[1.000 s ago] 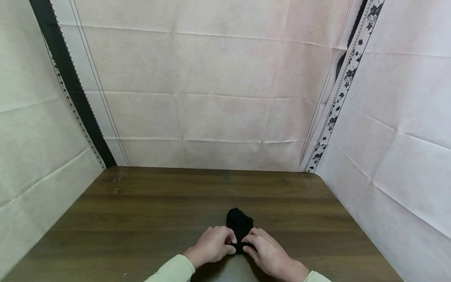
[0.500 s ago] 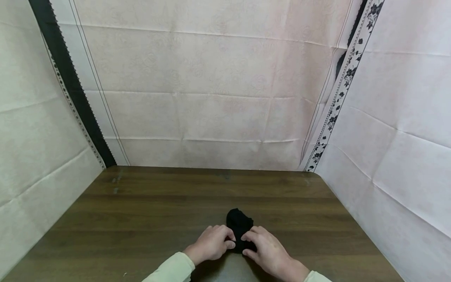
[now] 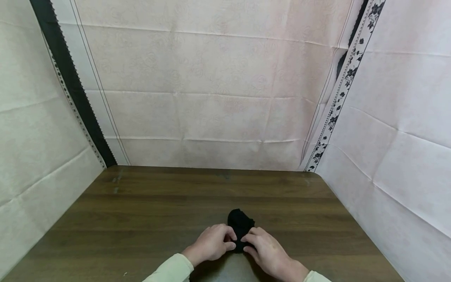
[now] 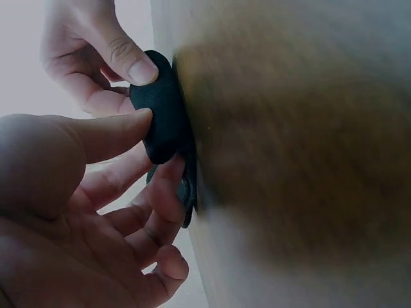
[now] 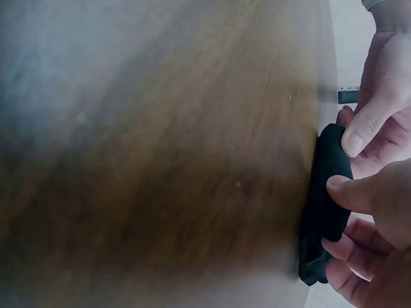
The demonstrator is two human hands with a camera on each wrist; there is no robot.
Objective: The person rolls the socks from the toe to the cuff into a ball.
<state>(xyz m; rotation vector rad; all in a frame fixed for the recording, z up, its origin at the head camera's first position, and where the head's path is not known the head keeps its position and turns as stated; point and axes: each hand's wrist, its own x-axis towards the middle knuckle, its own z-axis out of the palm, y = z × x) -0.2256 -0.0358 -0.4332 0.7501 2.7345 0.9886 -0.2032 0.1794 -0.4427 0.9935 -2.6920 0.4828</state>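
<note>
A black sock (image 3: 240, 220) lies on the wooden table, its near end rolled into a thick, smooth tube and its far end still flat. My left hand (image 3: 212, 243) pinches the left side of the roll. In the left wrist view its thumb presses the front of the rolled sock (image 4: 164, 112) while the fingers curl in behind. From the other side my right hand (image 3: 269, 252) grips the roll's right end, thumb in front and fingers at the back. In the right wrist view both thumbs sit close together on the sock (image 5: 329, 186).
The brown wooden table (image 3: 158, 207) spreads around the hands. Pale cloth walls enclose it at the back (image 3: 218, 98), left (image 3: 42, 156) and right (image 3: 398, 156). A tiny white scrap (image 3: 125, 274) lies near the front left.
The fingers have shifted slightly on the near end of the sock, now rolled a little thicker. Both hands stay in nearly the same place.
</note>
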